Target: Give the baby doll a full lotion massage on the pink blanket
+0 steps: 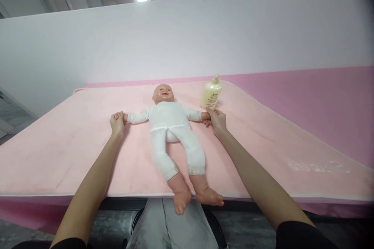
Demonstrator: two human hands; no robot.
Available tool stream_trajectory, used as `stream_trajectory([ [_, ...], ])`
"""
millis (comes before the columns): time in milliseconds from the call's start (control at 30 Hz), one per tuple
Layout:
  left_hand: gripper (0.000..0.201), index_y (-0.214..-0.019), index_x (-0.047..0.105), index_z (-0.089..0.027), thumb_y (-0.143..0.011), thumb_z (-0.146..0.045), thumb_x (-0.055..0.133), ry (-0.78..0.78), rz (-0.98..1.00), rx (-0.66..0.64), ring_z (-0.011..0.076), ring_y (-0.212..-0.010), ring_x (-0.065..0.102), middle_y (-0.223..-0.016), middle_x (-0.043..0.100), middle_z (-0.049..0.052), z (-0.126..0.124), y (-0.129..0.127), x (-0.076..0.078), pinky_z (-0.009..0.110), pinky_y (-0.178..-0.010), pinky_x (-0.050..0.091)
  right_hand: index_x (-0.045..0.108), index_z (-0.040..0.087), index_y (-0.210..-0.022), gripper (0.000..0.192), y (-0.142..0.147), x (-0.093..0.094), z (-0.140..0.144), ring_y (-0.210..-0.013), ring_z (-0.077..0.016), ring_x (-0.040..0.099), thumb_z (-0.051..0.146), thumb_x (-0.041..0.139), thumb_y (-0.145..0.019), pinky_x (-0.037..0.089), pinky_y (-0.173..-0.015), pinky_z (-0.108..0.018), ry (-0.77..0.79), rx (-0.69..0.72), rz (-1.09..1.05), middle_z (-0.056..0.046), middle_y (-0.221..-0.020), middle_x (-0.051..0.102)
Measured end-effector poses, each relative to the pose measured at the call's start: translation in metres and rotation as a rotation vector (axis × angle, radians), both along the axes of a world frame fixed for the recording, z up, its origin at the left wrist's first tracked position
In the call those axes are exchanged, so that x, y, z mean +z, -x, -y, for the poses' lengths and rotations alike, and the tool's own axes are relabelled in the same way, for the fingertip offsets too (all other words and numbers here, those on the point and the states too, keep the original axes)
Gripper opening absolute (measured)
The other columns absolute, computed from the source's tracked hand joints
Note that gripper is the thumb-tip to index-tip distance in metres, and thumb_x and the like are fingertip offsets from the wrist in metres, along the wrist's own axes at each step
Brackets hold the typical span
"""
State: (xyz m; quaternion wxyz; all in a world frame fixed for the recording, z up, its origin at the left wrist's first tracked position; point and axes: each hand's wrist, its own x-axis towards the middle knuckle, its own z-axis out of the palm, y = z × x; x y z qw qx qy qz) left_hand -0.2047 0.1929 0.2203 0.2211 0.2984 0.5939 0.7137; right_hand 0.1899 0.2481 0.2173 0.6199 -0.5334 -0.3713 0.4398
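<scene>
Pink fleece mat (73,151) covers the table, and the baby doll (171,132) lies on it face up in a white suit, head toward the far wall, bare feet hanging past the near edge. Its long axis runs straight away from you; its arms stretch out sideways, at right angles to that axis. Your left hand (117,123) has its fingers closed around the doll's hand on your left; your right hand (216,120) is wrapped the same way around the doll's other hand. Both of your arms reach out about evenly, one on each side of the body, so neither hand is clearly nearer the torso. A pale yellow pump bottle (211,93) stands upright just beyond your right hand, near it but apart. Its label carries a small printed mark and text too small to read. Faint embossed lettering shows on the mat at the right, not legible.
</scene>
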Motion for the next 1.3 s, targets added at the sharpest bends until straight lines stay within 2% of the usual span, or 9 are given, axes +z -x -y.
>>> stream_trajectory([
  [200, 0.023, -0.079, 0.053, -0.017, -0.081, -0.040, 0.056, 0.014, 0.019, 0.016, 0.0094, -0.054, 0.051, -0.072, 0.055, 0.000, 0.000, 0.000, 0.001, 0.021, -0.046, 0.040, 0.049, 0.017, -0.072, 0.022, -0.002, -0.004, -0.003, -0.030, -0.0122, 0.048, 0.028, 0.068, -0.075, 0.039, -0.027, -0.021, 0.029, 0.002, 0.039, 0.004, -0.044, 0.051],
  [433, 0.021, -0.080, 0.052, -0.017, -0.084, -0.037, 0.050, 0.010, 0.008, 0.004, 0.0078, -0.047, 0.045, -0.065, 0.050, -0.003, 0.003, -0.006, 0.007, 0.021, -0.043, 0.037, 0.049, 0.016, -0.074, 0.019, -0.002, -0.002, -0.003, -0.031, -0.0111, 0.051, 0.025, 0.065, -0.078, 0.043, -0.030, -0.021, 0.042, -0.002, 0.017, 0.004, -0.053, 0.055],
  [567, 0.020, -0.079, 0.052, -0.018, -0.078, -0.037, 0.059, 0.003, 0.042, -0.016, 0.0072, -0.048, 0.045, -0.067, 0.052, -0.002, 0.006, -0.007, 0.009, 0.019, -0.044, 0.036, 0.048, 0.017, -0.074, 0.020, -0.002, -0.002, -0.003, -0.032, -0.0114, 0.052, 0.027, 0.065, -0.079, 0.045, -0.031, -0.022, 0.053, -0.005, 0.014, 0.004, -0.053, 0.054],
  [667, 0.023, -0.082, 0.054, -0.017, -0.070, -0.032, 0.067, 0.002, 0.021, -0.015, 0.0078, -0.052, 0.049, -0.071, 0.055, -0.001, 0.006, -0.008, 0.010, 0.019, -0.045, 0.036, 0.048, 0.017, -0.071, 0.021, -0.003, -0.004, -0.004, -0.031, -0.0137, 0.051, 0.029, 0.059, -0.084, 0.041, -0.028, -0.023, 0.057, -0.033, 0.042, 0.004, -0.048, 0.050],
  [800, 0.026, -0.087, 0.055, -0.017, -0.068, -0.028, 0.070, 0.007, -0.018, -0.019, 0.0072, -0.052, 0.049, -0.076, 0.057, 0.000, 0.006, -0.007, 0.009, 0.018, -0.044, 0.037, 0.048, 0.018, -0.069, 0.025, -0.003, -0.007, -0.006, -0.030, -0.0167, 0.052, 0.033, 0.053, -0.088, 0.039, -0.026, -0.024, 0.064, -0.057, 0.105, 0.002, -0.042, 0.048],
  [967, 0.019, -0.082, 0.053, -0.017, -0.081, -0.035, 0.059, 0.004, -0.022, -0.017, 0.0073, -0.047, 0.045, -0.071, 0.057, 0.000, 0.003, -0.005, 0.005, 0.020, -0.043, 0.037, 0.048, 0.018, -0.070, 0.026, -0.002, -0.010, -0.006, -0.030, -0.0174, 0.051, 0.035, 0.051, -0.090, 0.041, -0.027, -0.026, 0.036, -0.054, 0.111, 0.001, -0.041, 0.050],
  [1100, 0.030, -0.084, 0.055, -0.016, -0.089, -0.043, 0.046, 0.010, -0.012, 0.016, 0.0081, -0.046, 0.047, -0.069, 0.056, 0.001, 0.000, -0.003, 0.002, 0.021, -0.044, 0.040, 0.047, 0.019, -0.070, 0.030, -0.002, -0.012, -0.005, -0.032, -0.0190, 0.054, 0.041, 0.051, -0.089, 0.042, -0.028, -0.027, 0.010, -0.063, 0.086, 0.001, -0.040, 0.050],
  [1300, 0.043, -0.083, 0.059, -0.014, -0.093, -0.049, 0.035, -0.003, 0.040, 0.021, 0.0110, -0.038, 0.044, -0.054, 0.051, 0.001, -0.001, -0.002, 0.002, 0.025, -0.042, 0.041, 0.048, 0.018, -0.070, 0.042, 0.000, -0.007, -0.004, -0.030, -0.0181, 0.051, 0.051, 0.037, -0.093, 0.042, -0.027, -0.029, 0.020, -0.096, 0.043, 0.000, -0.043, 0.051],
])
